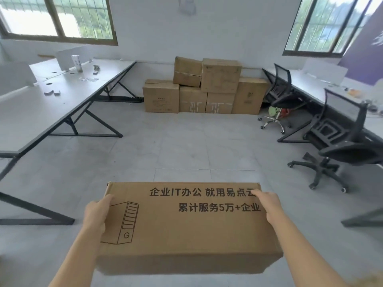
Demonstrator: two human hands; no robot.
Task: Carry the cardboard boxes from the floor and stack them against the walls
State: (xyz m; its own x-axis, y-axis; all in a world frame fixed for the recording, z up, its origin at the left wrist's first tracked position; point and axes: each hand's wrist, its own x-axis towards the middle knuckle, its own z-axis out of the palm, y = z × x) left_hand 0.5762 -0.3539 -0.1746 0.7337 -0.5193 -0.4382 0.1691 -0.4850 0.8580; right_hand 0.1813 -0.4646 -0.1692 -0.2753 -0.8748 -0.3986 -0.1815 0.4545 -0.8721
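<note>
Brown rectangular cardboard box (186,226) at 6 o'clock: black print, computer-tower line drawing. Plain brown cardboard box stack (205,88) at 12. Pale grey tiled floor (186,146). Black mesh office chairs (339,141) at 3.

Long white desks (62,104) line both sides, with two black office chairs (339,141) at right.

Seven cardboard boxes in all. One box (186,226) is held up in front by two hands, the left hand (97,214) and the right hand (269,206). Six boxes (207,90) stand stacked against the far wall: four on the floor, two on top. Two black office chairs (339,139) are at the right. Two windows (58,17). Two long tabletops (51,96), one on each side. One metal cup (76,63) stands on the left one.
</note>
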